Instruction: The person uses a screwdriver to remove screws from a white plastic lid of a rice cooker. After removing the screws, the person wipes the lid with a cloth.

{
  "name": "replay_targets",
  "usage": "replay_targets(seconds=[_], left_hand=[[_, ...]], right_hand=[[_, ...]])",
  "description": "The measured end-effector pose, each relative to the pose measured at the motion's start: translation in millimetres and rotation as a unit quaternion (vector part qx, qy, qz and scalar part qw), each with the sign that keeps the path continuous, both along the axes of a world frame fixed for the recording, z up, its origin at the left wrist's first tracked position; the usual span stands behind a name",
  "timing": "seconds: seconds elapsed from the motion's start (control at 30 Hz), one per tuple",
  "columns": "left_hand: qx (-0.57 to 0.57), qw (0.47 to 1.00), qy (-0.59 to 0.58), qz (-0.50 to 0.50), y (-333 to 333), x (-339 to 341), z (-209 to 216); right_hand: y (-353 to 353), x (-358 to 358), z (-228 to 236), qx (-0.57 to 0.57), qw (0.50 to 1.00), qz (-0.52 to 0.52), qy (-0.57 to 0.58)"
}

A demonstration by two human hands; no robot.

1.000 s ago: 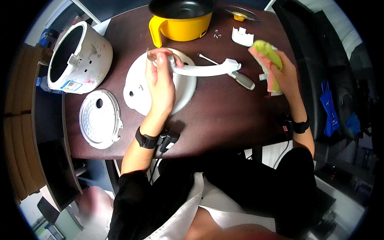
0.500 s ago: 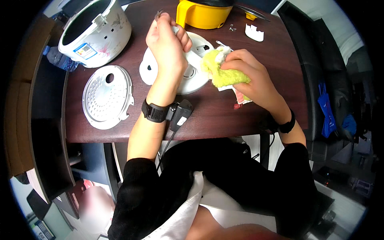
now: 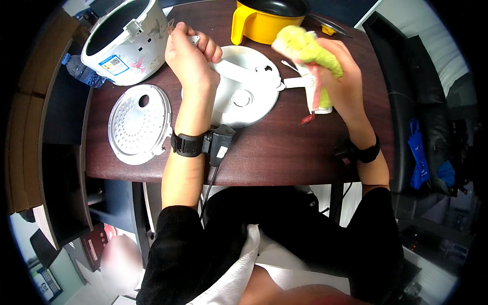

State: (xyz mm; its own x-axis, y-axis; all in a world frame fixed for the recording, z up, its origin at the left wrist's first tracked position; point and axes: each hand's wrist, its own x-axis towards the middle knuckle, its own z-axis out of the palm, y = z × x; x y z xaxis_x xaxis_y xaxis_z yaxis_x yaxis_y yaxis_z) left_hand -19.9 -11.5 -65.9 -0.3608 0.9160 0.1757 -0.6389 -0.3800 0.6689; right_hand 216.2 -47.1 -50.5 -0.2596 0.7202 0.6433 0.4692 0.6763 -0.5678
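My left hand (image 3: 190, 53) is closed, with a long white handle (image 3: 236, 72) stretching from it across a round white rice cooker lid (image 3: 254, 107). A small translucent piece (image 3: 171, 25) shows by the thumb; the fingers hide how it is held. My right hand (image 3: 345, 76) grips a yellow-green cloth (image 3: 302, 44), raised and bunched, whose striped end with a red tip hangs below the fingers. The cloth is apart from the lid. To the left lies a perforated round inner plate (image 3: 133, 127).
A white flowered rice cooker body (image 3: 122, 63) stands at the far left beside a water bottle (image 3: 81, 70). At the back are a yellow pot (image 3: 264, 23) and a dark lid with a yellow knob (image 3: 329, 29). A cable runs from my left wrist's black device (image 3: 219, 145).
My left hand has moved left, uncovering more of the handle and lid. My right hand has lifted the cloth up and right, away from the lid.
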Motion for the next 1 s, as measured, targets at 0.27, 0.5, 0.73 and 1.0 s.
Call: replay_targets(seconds=[0.27,0.5,0.73,1.0], left_hand=[[-0.018,0.998,-0.049,-0.034,5.1,-10.9,-4.2],[-0.015,1.0,-0.022,0.005,4.1,-9.1,-8.3],[-0.014,0.998,0.001,0.055,-0.2,-1.3,-2.9],[-0.035,0.996,-0.014,0.082,-5.6,7.4,-1.8]], right_hand=[[20.2,21.6,4.8,-0.09,0.978,0.164,-0.089],[14.6,8.6,-0.1,-0.034,0.98,0.176,-0.081],[0.8,4.4,-0.4,-0.049,0.99,0.101,-0.087],[-7.4,-12.7,-20.4,0.009,0.986,0.045,-0.16]])
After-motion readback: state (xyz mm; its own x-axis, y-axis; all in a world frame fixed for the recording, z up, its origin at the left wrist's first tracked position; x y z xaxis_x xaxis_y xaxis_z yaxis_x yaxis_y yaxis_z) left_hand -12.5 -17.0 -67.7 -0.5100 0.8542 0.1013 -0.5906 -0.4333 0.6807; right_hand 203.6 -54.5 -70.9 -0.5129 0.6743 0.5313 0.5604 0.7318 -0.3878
